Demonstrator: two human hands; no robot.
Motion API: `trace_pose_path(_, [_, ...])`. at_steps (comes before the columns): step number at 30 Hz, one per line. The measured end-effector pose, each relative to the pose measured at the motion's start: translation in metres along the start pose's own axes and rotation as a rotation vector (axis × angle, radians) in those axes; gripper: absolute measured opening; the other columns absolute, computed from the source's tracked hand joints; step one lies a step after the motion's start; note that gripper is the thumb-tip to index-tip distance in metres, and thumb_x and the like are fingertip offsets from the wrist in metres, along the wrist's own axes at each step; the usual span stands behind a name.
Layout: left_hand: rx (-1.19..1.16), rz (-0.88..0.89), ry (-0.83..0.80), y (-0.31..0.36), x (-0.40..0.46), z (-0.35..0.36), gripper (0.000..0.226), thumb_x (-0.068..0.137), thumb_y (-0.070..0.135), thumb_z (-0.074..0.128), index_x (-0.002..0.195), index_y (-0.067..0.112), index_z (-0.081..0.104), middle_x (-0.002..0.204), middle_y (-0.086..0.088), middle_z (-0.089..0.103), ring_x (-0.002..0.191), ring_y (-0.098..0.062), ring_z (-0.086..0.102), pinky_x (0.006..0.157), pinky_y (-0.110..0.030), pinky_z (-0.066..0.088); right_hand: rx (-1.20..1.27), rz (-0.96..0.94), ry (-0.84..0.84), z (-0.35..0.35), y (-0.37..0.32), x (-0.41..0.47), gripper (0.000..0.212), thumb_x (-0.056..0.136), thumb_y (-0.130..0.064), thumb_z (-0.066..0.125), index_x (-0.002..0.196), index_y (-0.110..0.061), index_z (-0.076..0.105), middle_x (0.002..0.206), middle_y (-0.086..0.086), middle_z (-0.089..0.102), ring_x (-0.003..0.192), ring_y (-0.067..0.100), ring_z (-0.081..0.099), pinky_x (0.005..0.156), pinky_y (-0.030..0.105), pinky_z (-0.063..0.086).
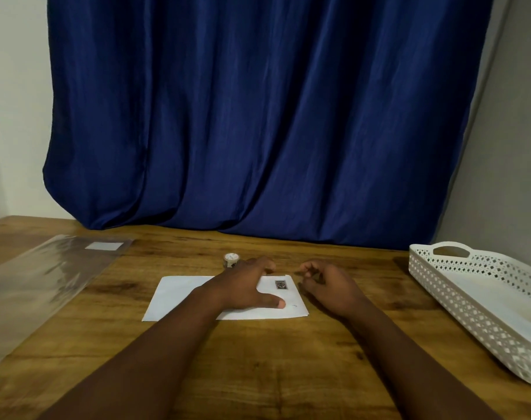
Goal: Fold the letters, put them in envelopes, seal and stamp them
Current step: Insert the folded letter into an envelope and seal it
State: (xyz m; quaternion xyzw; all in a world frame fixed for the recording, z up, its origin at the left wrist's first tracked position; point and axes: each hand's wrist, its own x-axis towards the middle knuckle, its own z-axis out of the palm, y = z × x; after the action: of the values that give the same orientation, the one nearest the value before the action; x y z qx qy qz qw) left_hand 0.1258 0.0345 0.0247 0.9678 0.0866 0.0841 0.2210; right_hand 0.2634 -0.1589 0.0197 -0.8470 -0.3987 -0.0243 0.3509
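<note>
My left hand (246, 286) lies flat, fingers spread, on the envelope (179, 298), whose long axis runs left to right on the counter (258, 359). The stamp (280, 284) sits at its far right corner, nearer my right hand (324, 283), loosely curled, holding nothing.

An envelope (185, 298) lies flat on the table (258, 359), near the middle. A stamp (281, 284) sits on its far right corner. The left hand (246, 287) rests on the envelope, just left of the stamp; the right hand (327, 287) is just beside the envelope's right edge (touching or not, I cannot tell). A tape roll (231, 259) stands just behind the envelope. A plastic sleeve (45, 283) lies far left, a basket (470, 298) at the right edge. A curtain (258, 116) hangs behind the table.
</note>
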Motion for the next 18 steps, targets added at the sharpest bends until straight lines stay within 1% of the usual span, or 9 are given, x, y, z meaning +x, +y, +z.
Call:
trace_pose_path(2, [-0.019, 0.024, 0.008, 0.001, 0.001, 0.002, 0.098, 0.069, 0.076, 0.079, 0.150, 0.040, 0.038, 0.153, 0.008, 0.046, 0.132, -0.013, 0.047, 0.105, -0.039, 0.048, 0.082, 0.021, 0.009, 0.002, 0.001, 0.001, 0.021, 0.096, -0.036, 0.066, 0.116, -0.043, 0.063, 0.098, -0.015, 0.068, 0.086, 0.006, 0.064, 0.072, 0.026, 0.052])
trace_pose_path(4, [-0.053, 0.068, 0.023, 0.004, 0.000, 0.003, 0.095, 0.068, 0.073, 0.082, 0.147, 0.046, 0.037, 0.147, 0.014, 0.046, 0.122, -0.004, 0.048, 0.092, -0.025, 0.047, 0.218, 0.046, -0.006, 0.004, -0.001, 0.002, 0.029, 0.095, -0.042, 0.068, 0.123, -0.039, 0.062, 0.102, -0.012, 0.070, 0.092, 0.007, 0.066, 0.079, 0.030, 0.057])
trace_pose_path(6, [-0.087, 0.112, 0.031, 0.011, -0.003, 0.004, 0.093, 0.065, 0.071, 0.085, 0.141, 0.055, 0.035, 0.136, 0.023, 0.045, 0.113, 0.003, 0.049, 0.081, -0.014, 0.040, 0.363, 0.063, -0.035, 0.004, -0.003, 0.004, 0.033, 0.093, -0.043, 0.073, 0.124, -0.035, 0.064, 0.105, -0.008, 0.073, 0.098, 0.011, 0.069, 0.087, 0.038, 0.061])
trace_pose_path(7, [-0.100, 0.141, 0.036, 0.014, -0.005, 0.004, 0.093, 0.063, 0.071, 0.086, 0.139, 0.058, 0.034, 0.134, 0.027, 0.043, 0.114, 0.006, 0.048, 0.080, -0.012, 0.038, 0.433, 0.061, -0.055, 0.004, -0.005, 0.005, 0.033, 0.092, -0.040, 0.075, 0.122, -0.032, 0.066, 0.105, -0.005, 0.075, 0.099, 0.013, 0.072, 0.089, 0.041, 0.062])
trace_pose_path(9, [-0.118, 0.205, 0.050, 0.021, -0.007, 0.006, 0.098, 0.059, 0.069, 0.089, 0.139, 0.058, 0.035, 0.137, 0.029, 0.042, 0.119, 0.007, 0.046, 0.088, -0.016, 0.042, 0.517, 0.025, -0.129, 0.002, -0.006, 0.006, 0.029, 0.090, -0.031, 0.079, 0.118, -0.028, 0.071, 0.105, -0.003, 0.080, 0.098, 0.015, 0.076, 0.089, 0.042, 0.063])
trace_pose_path(12, [-0.135, 0.242, 0.044, 0.030, -0.009, 0.006, 0.105, 0.056, 0.067, 0.092, 0.143, 0.060, 0.032, 0.147, 0.027, 0.039, 0.128, 0.000, 0.044, 0.101, -0.029, 0.046, 0.462, -0.003, -0.249, 0.000, -0.008, 0.004, 0.026, 0.085, -0.028, 0.084, 0.110, -0.027, 0.077, 0.103, -0.006, 0.081, 0.093, 0.013, 0.078, 0.079, 0.030, 0.064])
trace_pose_path(14, [-0.117, 0.258, 0.045, 0.033, -0.011, 0.006, 0.108, 0.057, 0.065, 0.092, 0.144, 0.061, 0.029, 0.152, 0.027, 0.035, 0.130, 0.000, 0.039, 0.100, -0.028, 0.043, 0.411, 0.024, -0.282, -0.001, -0.009, 0.003, 0.021, 0.082, -0.027, 0.087, 0.101, -0.023, 0.080, 0.096, -0.006, 0.082, 0.082, 0.011, 0.078, 0.064, 0.023, 0.061])
trace_pose_path(16, [-0.072, 0.294, 0.096, 0.036, -0.013, 0.004, 0.102, 0.062, 0.064, 0.091, 0.145, 0.059, 0.032, 0.150, 0.027, 0.035, 0.125, 0.005, 0.036, 0.094, -0.022, 0.038, 0.412, 0.042, -0.290, -0.005, -0.008, 0.003, 0.015, 0.082, -0.021, 0.088, 0.095, -0.018, 0.081, 0.091, -0.001, 0.082, 0.075, 0.013, 0.077, 0.059, 0.023, 0.058])
trace_pose_path(18, [0.002, 0.379, 0.248, 0.039, -0.015, -0.006, 0.085, 0.073, 0.061, 0.086, 0.146, 0.047, 0.044, 0.143, 0.020, 0.044, 0.122, 0.002, 0.042, 0.095, -0.024, 0.042, 0.492, 0.077, -0.284, -0.011, -0.007, 0.003, 0.011, 0.082, -0.019, 0.087, 0.091, -0.015, 0.082, 0.087, 0.007, 0.082, 0.071, 0.018, 0.075, 0.057, 0.027, 0.057])
